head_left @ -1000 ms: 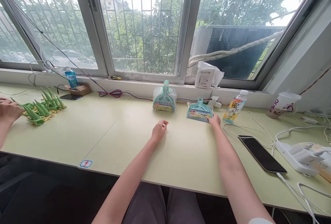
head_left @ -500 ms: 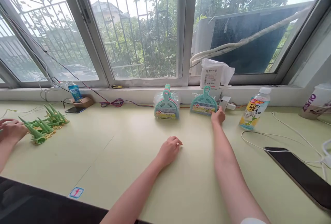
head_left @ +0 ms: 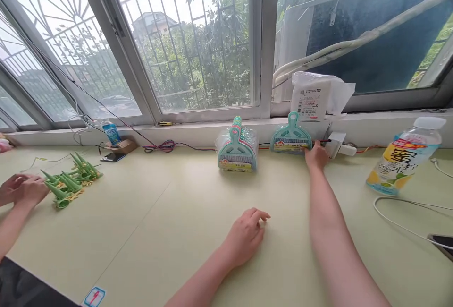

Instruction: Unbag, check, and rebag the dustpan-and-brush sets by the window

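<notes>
A teal dustpan and brush set with a yellow label stands against the low wall under the window. My right hand is closed on its lower right edge; the fingertips are partly hidden behind it. To the left stands a row of similar dustpan and brush sets, one behind another in clear wrapping, with teal and pink edges showing. My left hand rests on the table in front of them, holding nothing, its fingers loosely bent and partly apart.
A drink bottle, a white cable and a dark phone lie to the right. A white package sits on the sill. At left, another person's hands are beside green cone-shaped pieces.
The view has shifted closer and to the left side of the bottle. My right hand still holds the dustpan set by its edge. The other person's second hand has come into view.
</notes>
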Available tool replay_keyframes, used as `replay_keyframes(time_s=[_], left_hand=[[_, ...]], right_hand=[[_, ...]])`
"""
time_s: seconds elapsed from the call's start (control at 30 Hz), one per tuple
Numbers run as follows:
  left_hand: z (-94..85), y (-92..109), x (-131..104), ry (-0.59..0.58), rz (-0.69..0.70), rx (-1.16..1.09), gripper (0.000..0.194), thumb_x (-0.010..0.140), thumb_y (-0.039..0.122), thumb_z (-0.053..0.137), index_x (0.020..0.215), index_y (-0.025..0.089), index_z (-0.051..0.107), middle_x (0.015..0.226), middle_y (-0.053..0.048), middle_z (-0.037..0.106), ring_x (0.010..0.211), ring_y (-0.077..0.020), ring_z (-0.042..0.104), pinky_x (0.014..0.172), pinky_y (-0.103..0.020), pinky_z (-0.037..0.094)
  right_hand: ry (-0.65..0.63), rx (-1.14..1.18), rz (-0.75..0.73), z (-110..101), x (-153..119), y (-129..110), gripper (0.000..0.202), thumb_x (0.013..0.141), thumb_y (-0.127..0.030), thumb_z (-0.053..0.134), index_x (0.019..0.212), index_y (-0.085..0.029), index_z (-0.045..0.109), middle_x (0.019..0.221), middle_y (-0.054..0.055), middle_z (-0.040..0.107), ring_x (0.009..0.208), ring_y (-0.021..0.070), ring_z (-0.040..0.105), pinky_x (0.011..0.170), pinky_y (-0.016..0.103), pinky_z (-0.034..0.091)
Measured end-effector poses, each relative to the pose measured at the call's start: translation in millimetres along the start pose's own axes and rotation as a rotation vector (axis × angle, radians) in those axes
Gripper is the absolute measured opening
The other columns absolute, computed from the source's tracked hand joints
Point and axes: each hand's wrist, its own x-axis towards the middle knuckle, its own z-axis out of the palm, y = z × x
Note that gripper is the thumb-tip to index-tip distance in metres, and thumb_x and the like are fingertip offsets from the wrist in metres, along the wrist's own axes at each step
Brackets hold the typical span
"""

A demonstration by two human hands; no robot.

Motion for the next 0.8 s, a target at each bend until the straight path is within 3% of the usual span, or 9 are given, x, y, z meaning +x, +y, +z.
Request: replay_keyframes(time_s=[0.13,0.2,0.3,0.4,0.57,0.8], left_hand=[[-1.8,-3,1,-0.015,-0.019,-0.07,0.03,0.088,0.015,0.039,0.112,0.023,0.054,0.111,-0.005,0.056,0.092,-0.0146,0.056,0.083,-0.028,0.045],[-2.3,-7,2,-0.016,-0.03,-0.115,0.028,0.088,0.016,0.038,0.109,0.022,0.056,0.11,-0.006,0.056,0.089,-0.014,0.056,0.08,-0.027,0.046],[-2.1,-11,4,-0.015,-0.03,-0.168,0.024,0.088,0.018,0.04,0.104,0.021,0.058,0.107,-0.006,0.055,0.084,-0.0132,0.055,0.076,-0.026,0.045],[-1.5,-13,5,-0.012,-0.026,-0.195,0.023,0.089,0.019,0.04,0.101,0.021,0.059,0.105,-0.005,0.054,0.083,-0.0131,0.054,0.074,-0.025,0.045],[-1.4,-14,4,-0.017,-0.036,-0.214,0.024,0.089,0.022,0.041,0.1,0.022,0.061,0.104,-0.005,0.055,0.083,-0.0134,0.053,0.074,-0.025,0.044],[-4.7,-12,5,-0.018,-0.046,-0.224,0.02,0.089,0.024,0.043,0.096,0.02,0.061,0.104,-0.005,0.055,0.077,-0.0118,0.052,0.074,-0.025,0.044]], right_hand=[[0.001,-0.042,-0.003,2,1,-1,0.06,0.083,-0.048,0.058,0.131,-0.015,0.044,0.102,0.019,0.065,0.094,0.0334,0.061,0.079,0.045,0.044],[0.015,-0.055,-0.012,2,0,1,0.053,0.086,-0.045,0.054,0.131,-0.017,0.045,0.102,0.017,0.065,0.093,0.0315,0.061,0.08,0.044,0.043],[0.008,-0.023,-0.143,1,-1,2,0.035,0.089,-0.033,0.046,0.122,-0.021,0.053,0.099,0.012,0.066,0.094,0.0273,0.06,0.084,0.041,0.039],[-0.024,0.055,-0.21,0,-2,3,0.032,0.088,-0.034,0.045,0.113,-0.02,0.058,0.093,0.01,0.068,0.089,0.0255,0.06,0.085,0.041,0.038],[0.033,0.207,-0.025,-1,-3,8,0.046,0.081,-0.048,0.055,0.115,-0.017,0.056,0.091,0.012,0.068,0.085,0.0282,0.061,0.078,0.041,0.043],[0.01,0.215,0.054,9,-2,13,0.053,0.075,-0.046,0.062,0.119,-0.019,0.048,0.105,0.014,0.063,0.098,0.0309,0.059,0.084,0.046,0.044]])
